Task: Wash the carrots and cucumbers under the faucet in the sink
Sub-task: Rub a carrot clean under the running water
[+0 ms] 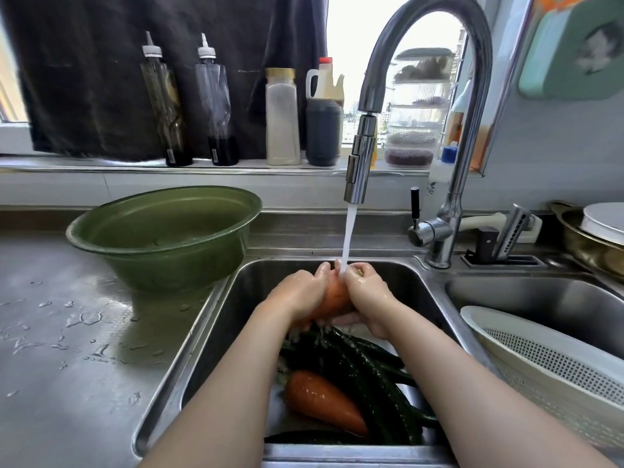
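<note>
1. Your left hand (300, 293) and right hand (366, 295) wrap the carrot (337, 293). Only an orange strip shows between them, and the rest is covered.
2. At 6 o'clock from your hands, the cucumbers (368, 369) run under your right forearm (472, 383), so their number cannot be told.
3. At 4 o'clock of the sink (256, 275), the white colander (526, 352) is cut off by the right edge.
4. At 1 o'clock, the green board (574, 52) is blurred and cut off by the edge.
5. At 11 o'clock on the sill (101, 168), the labels on the bottles (216, 96) are too small to read.

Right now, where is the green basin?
In the head view, the basin stands on the counter on the left, beside the sink's back left corner and in front of the bottles.
</note>
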Demonstrator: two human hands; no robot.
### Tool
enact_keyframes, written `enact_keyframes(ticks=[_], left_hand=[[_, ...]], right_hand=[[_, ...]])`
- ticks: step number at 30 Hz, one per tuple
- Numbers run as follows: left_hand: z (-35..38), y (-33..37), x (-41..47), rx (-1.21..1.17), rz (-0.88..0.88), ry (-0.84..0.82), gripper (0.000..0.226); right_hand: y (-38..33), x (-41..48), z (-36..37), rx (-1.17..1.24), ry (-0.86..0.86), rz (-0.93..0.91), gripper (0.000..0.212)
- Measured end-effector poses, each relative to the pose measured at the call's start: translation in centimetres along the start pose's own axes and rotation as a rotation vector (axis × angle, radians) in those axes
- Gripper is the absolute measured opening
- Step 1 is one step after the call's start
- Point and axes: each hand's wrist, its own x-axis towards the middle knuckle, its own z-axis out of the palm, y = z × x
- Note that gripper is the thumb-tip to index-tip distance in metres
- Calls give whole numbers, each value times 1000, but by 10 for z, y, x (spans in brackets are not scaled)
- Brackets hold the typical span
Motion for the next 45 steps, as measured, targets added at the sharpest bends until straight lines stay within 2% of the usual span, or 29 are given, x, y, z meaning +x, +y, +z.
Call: enact_keyframes(ticks=[4,6,11,14,16,19,20,22,28,31,34,37,40,42,45], left_hand=[[-11,-10,3,201,50,40,71],[-15,-11,1,223,91,7,65],[-14,-10,1,177,193,-38,58],[-9,-9,3,214,244,13,58],[-10,-11,4,269,255,65,58],[-12,-18,7,294,233,103,59],[-13,-20,8,290,225,107,59],[-13,-22,10,274,208,106,58],[-7,-19,11,189,195,81,62],[-5,-18,11,215,176,111,62],[-6,-20,13,223,142,109,62],[-4,-20,12,190,131,92,62],[0,-15,10,174,145,79,62],[4,-10,9,165,143,75,62],[4,-8,9,189,124,89,61]], right_hand=[[5,3,-14,19,-279,-21,46],[6,2,-20,-2,-324,-55,52],[0,-9,-10,-130,-120,-109,39],[-1,-5,-11,-164,-44,-126,24],[1,-2,-15,-111,-123,-105,23],[3,-2,-21,88,-357,-32,36],[4,-3,-23,99,-386,-36,41],[5,-5,-22,18,-356,-78,45],[4,-7,-7,-276,-71,-177,32],[4,-2,-12,-167,-160,-130,32],[7,2,-20,-29,-301,-82,45],[8,2,-16,-163,-220,-129,44],[7,0,-6,-292,2,-134,41],[8,3,-6,-290,80,-150,39],[8,6,-13,-209,-49,-104,29]])
